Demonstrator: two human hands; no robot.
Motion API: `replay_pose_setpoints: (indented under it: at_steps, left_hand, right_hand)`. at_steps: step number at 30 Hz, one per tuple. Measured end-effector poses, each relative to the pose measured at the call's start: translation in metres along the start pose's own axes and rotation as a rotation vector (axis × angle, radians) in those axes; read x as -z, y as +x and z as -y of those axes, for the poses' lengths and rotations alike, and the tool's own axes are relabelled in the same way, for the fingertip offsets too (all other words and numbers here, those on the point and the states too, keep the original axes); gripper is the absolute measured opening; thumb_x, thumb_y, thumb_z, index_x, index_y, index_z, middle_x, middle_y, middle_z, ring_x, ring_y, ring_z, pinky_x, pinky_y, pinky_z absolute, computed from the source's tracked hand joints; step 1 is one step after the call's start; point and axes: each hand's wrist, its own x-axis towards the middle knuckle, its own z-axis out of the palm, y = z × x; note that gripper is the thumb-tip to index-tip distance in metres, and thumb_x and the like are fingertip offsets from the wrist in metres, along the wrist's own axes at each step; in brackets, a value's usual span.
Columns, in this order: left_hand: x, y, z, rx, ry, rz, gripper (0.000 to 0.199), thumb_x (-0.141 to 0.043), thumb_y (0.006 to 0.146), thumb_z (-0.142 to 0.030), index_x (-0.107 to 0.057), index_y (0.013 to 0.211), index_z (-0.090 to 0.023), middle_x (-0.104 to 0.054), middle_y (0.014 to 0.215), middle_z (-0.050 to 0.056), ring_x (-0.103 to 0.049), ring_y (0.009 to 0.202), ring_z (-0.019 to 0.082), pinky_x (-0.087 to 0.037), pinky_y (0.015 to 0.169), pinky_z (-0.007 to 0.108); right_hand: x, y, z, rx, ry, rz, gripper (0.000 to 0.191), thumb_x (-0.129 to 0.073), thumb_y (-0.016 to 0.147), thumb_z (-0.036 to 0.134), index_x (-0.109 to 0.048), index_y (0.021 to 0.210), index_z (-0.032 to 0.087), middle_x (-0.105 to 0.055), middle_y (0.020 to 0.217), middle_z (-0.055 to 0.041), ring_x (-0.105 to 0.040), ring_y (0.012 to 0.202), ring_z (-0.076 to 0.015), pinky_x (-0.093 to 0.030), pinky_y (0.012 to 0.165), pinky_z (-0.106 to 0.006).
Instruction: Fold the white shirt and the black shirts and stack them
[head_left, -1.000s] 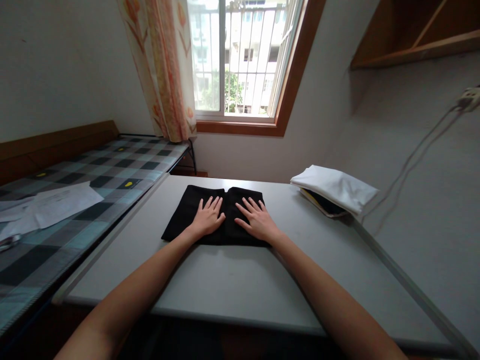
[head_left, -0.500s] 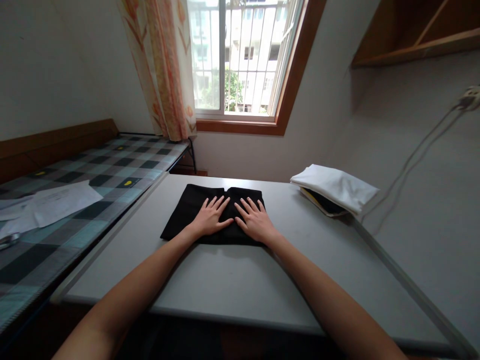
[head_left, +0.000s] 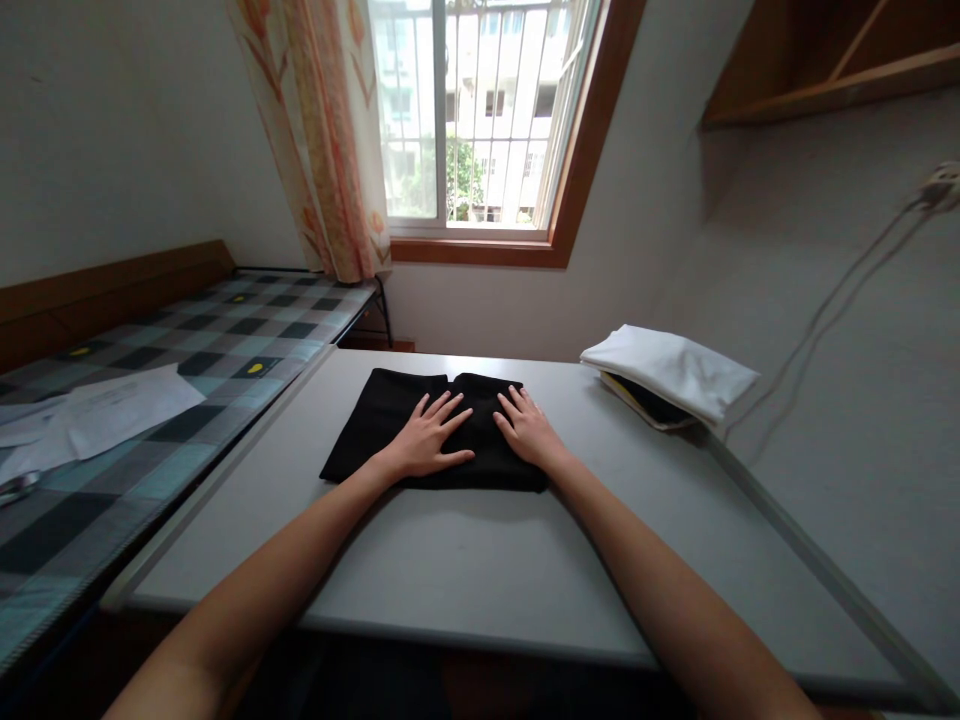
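A folded black cloth [head_left: 367,425], which looks like a garment, lies flat on the white table [head_left: 442,560]. It has a small notch in the middle of its far edge. My left hand [head_left: 427,437] rests on its middle, palm down with the fingers spread. Over the cloth's right edge lies my right hand [head_left: 529,428], also flat, fingers apart and pointing away from me. Neither hand grips anything. The parts of the cloth under both palms are hidden.
A stack of folded cloths [head_left: 667,370], white on top, sits at the table's right side by the wall. To the left, a bed with a checked mattress [head_left: 225,340] holds some papers [head_left: 124,405]. Beyond the table are a window [head_left: 487,120] and a flowered curtain [head_left: 330,150].
My right hand has slid to the right across the black cloth, from near its middle to its right edge. My left hand has moved slightly to the right.
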Motion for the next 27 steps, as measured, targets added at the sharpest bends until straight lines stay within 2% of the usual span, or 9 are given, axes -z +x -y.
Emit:
replay_pose_setpoints:
  at_steps: [4, 8, 11, 14, 18, 21, 24, 27]
  left_hand:
    - [-0.001, 0.001, -0.003, -0.013, -0.040, 0.080, 0.086, -0.044, 0.082, -0.073, -0.026, 0.151, -0.025, -0.028, 0.156, 0.008, -0.018, 0.145, 0.029, -0.010, 0.117, 0.053]
    - [0.000, 0.000, -0.002, -0.017, -0.047, 0.089, 0.094, -0.048, 0.076, -0.077, -0.025, 0.151, -0.025, -0.026, 0.157, 0.008, -0.016, 0.145, 0.030, -0.009, 0.117, 0.052]
    - [0.003, -0.001, -0.001, -0.026, -0.048, 0.081, 0.097, -0.050, 0.074, -0.078, -0.025, 0.151, -0.025, -0.026, 0.156, 0.009, -0.017, 0.145, 0.031, -0.010, 0.117, 0.053]
    - [0.005, -0.001, 0.000, -0.021, -0.037, 0.087, 0.098, -0.052, 0.072, -0.078, -0.027, 0.151, -0.026, -0.026, 0.156, 0.009, -0.018, 0.145, 0.032, -0.010, 0.116, 0.057]
    - [0.007, -0.002, 0.001, -0.001, -0.037, 0.101, 0.097, -0.055, 0.071, -0.077, -0.028, 0.150, -0.029, -0.027, 0.156, 0.007, -0.016, 0.145, 0.033, -0.008, 0.116, 0.057]
    - [0.005, -0.002, 0.000, 0.007, -0.046, 0.103, 0.095, -0.056, 0.072, -0.075, -0.027, 0.150, -0.031, -0.026, 0.157, 0.006, -0.015, 0.145, 0.032, -0.009, 0.116, 0.056]
    - [0.003, -0.002, 0.001, 0.005, -0.047, 0.097, 0.093, -0.054, 0.074, -0.075, -0.027, 0.150, -0.031, -0.027, 0.156, 0.006, -0.015, 0.146, 0.031, -0.010, 0.116, 0.056]
    - [0.001, -0.001, 0.003, 0.021, -0.029, 0.080, 0.076, -0.043, 0.085, -0.069, -0.030, 0.149, -0.030, -0.031, 0.155, 0.005, -0.020, 0.145, 0.028, -0.013, 0.116, 0.054]
  right_hand:
    - [-0.004, 0.001, -0.001, 0.008, 0.024, -0.001, 0.060, -0.030, 0.097, 0.047, -0.042, 0.145, 0.012, -0.027, 0.155, -0.0152, -0.016, 0.145, -0.0287, -0.027, 0.113, -0.046]
    - [0.002, -0.001, 0.001, -0.005, 0.003, -0.025, 0.057, -0.034, 0.096, 0.044, -0.045, 0.143, 0.013, -0.030, 0.154, -0.0137, -0.020, 0.144, -0.0292, -0.025, 0.113, -0.049]
    - [0.011, -0.002, 0.004, 0.087, -0.009, -0.106, 0.051, -0.032, 0.096, 0.038, -0.050, 0.140, 0.017, -0.037, 0.151, -0.0098, -0.023, 0.143, -0.0259, -0.020, 0.115, -0.050]
    - [0.017, -0.004, 0.008, 0.193, 0.008, -0.168, 0.051, -0.029, 0.097, 0.034, -0.046, 0.142, 0.018, -0.036, 0.152, -0.0071, -0.023, 0.144, -0.0213, -0.018, 0.117, -0.045]
    - [0.014, -0.007, 0.014, 0.248, -0.046, -0.058, 0.055, -0.032, 0.097, 0.045, -0.041, 0.146, 0.022, -0.029, 0.155, -0.0074, -0.024, 0.143, -0.0249, -0.021, 0.115, -0.047]
    - [0.010, -0.009, 0.015, 0.265, -0.105, 0.018, 0.056, -0.032, 0.096, 0.053, -0.042, 0.145, 0.028, -0.031, 0.154, -0.0069, -0.026, 0.142, -0.0281, -0.021, 0.114, -0.051]
    - [0.009, -0.009, 0.014, 0.262, -0.119, 0.023, 0.057, -0.032, 0.096, 0.054, -0.042, 0.145, 0.028, -0.033, 0.154, -0.0067, -0.027, 0.142, -0.0282, -0.022, 0.114, -0.050]
    - [0.009, -0.008, 0.013, 0.263, -0.107, 0.007, 0.056, -0.033, 0.096, 0.054, -0.044, 0.144, 0.027, -0.034, 0.153, -0.0065, -0.027, 0.142, -0.0276, -0.023, 0.114, -0.049]
